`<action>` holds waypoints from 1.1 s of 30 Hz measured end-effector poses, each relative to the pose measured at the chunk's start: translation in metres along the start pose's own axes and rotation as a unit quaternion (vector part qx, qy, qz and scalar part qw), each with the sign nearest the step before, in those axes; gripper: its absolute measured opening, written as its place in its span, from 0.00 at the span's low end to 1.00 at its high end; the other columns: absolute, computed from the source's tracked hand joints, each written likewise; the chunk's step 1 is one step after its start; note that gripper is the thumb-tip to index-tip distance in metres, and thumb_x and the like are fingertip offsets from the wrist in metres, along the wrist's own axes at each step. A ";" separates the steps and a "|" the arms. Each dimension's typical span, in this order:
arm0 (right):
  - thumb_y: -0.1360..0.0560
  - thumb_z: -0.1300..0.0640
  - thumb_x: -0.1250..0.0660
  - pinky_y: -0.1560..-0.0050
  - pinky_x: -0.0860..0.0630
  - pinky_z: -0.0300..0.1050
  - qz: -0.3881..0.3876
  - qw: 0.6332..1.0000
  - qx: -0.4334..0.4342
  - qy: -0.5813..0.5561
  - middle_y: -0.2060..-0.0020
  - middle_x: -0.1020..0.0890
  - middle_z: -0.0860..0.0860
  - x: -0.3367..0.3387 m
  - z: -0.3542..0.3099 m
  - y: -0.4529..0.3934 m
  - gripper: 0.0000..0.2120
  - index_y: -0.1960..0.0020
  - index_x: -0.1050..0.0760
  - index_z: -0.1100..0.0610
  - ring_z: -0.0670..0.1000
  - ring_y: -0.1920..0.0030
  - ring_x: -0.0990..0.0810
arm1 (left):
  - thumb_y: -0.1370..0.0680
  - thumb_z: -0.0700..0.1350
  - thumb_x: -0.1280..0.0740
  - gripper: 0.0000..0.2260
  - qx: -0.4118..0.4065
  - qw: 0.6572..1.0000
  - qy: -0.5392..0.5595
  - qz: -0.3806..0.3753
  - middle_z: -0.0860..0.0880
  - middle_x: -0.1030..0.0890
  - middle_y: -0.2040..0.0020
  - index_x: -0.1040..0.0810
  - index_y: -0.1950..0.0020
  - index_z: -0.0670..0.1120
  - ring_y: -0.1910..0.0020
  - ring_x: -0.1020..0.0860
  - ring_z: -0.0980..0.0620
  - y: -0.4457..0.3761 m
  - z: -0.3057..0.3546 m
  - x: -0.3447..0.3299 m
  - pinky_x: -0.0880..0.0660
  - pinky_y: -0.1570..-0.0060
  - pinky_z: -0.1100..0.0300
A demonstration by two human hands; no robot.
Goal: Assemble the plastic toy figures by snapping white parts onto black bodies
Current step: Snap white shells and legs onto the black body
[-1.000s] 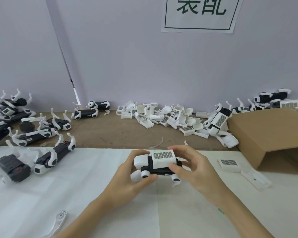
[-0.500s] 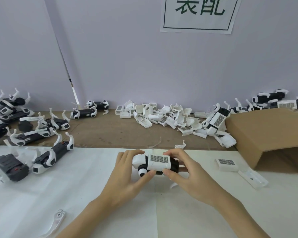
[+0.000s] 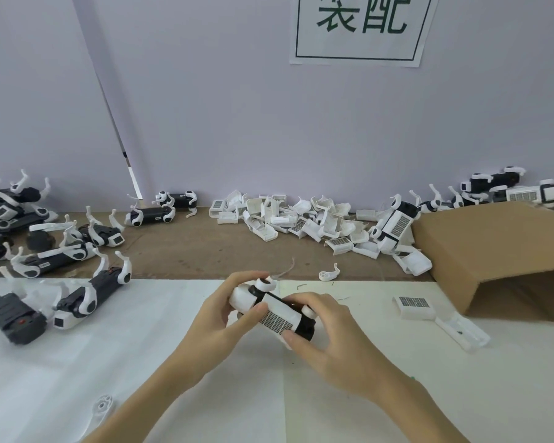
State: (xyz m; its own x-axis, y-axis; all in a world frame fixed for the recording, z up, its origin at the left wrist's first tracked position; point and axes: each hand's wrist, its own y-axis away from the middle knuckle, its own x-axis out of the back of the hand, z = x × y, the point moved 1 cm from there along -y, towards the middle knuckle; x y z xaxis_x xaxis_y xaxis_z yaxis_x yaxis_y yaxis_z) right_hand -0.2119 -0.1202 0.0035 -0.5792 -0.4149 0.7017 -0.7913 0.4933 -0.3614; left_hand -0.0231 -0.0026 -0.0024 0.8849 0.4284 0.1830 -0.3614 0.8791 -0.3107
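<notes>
Now the toy figure, level 1 second ago, is tilted, gripped by left hand and right hand.

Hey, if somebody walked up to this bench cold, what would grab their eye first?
Front and centre, the left hand and right hand both grip one toy figure, black with a white grilled shell, tilted above the white sheet. Behind it, a heap of loose white shells lies along the wall. On the left lie unfinished black figures with white legs sticking up, and an open cardboard box sits on the right.
</notes>
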 end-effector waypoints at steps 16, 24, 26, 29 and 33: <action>0.23 0.53 0.28 0.39 0.29 0.55 0.069 0.998 0.004 -0.002 0.55 0.21 0.38 -0.005 -0.001 -0.001 0.10 0.42 0.20 0.48 0.45 0.48 0.25 | 0.18 0.48 0.30 0.21 -0.024 0.998 -0.046 -0.044 0.45 0.20 0.35 0.29 0.26 0.49 0.35 0.22 0.43 0.001 -0.009 0.001 0.28 0.30 0.40; 0.23 0.55 0.26 0.36 0.32 0.50 0.063 0.998 -0.007 -0.005 0.55 0.20 0.41 0.000 0.000 -0.002 0.09 0.43 0.19 0.49 0.46 0.49 0.24 | 0.17 0.47 0.30 0.20 -0.059 0.996 -0.066 -0.029 0.48 0.19 0.38 0.29 0.26 0.50 0.38 0.22 0.43 0.001 -0.013 -0.004 0.25 0.36 0.47; 0.23 0.55 0.25 0.36 0.32 0.50 0.062 0.998 -0.012 -0.010 0.54 0.19 0.41 0.000 0.000 -0.001 0.09 0.43 0.19 0.49 0.46 0.49 0.24 | 0.17 0.47 0.30 0.20 -0.064 0.995 -0.067 -0.025 0.48 0.19 0.38 0.28 0.26 0.49 0.39 0.21 0.44 0.001 -0.013 -0.005 0.25 0.37 0.47; 0.22 0.55 0.26 0.36 0.32 0.50 0.062 0.998 -0.016 -0.009 0.56 0.19 0.42 0.001 -0.002 -0.002 0.08 0.44 0.19 0.49 0.46 0.50 0.23 | 0.18 0.47 0.30 0.19 -0.069 0.995 -0.063 -0.018 0.47 0.18 0.40 0.27 0.27 0.48 0.42 0.21 0.44 0.001 -0.012 -0.005 0.24 0.40 0.47; 0.20 0.54 0.28 0.38 0.29 0.49 0.058 0.997 -0.032 -0.036 0.56 0.18 0.41 0.000 -0.004 -0.002 0.04 0.45 0.19 0.49 0.46 0.49 0.21 | 0.18 0.50 0.30 0.18 -0.048 0.998 -0.045 -0.013 0.49 0.18 0.40 0.26 0.28 0.51 0.41 0.20 0.46 -0.001 -0.009 -0.006 0.23 0.39 0.46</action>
State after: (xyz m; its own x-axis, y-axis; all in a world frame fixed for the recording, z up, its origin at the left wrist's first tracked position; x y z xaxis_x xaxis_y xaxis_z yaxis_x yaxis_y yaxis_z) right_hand -0.2097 -0.1177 0.0063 -0.6805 -0.4056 0.6102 -0.7053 0.5882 -0.3957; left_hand -0.0254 -0.0079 -0.0116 0.8617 0.4269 0.2742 -0.3056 0.8681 -0.3912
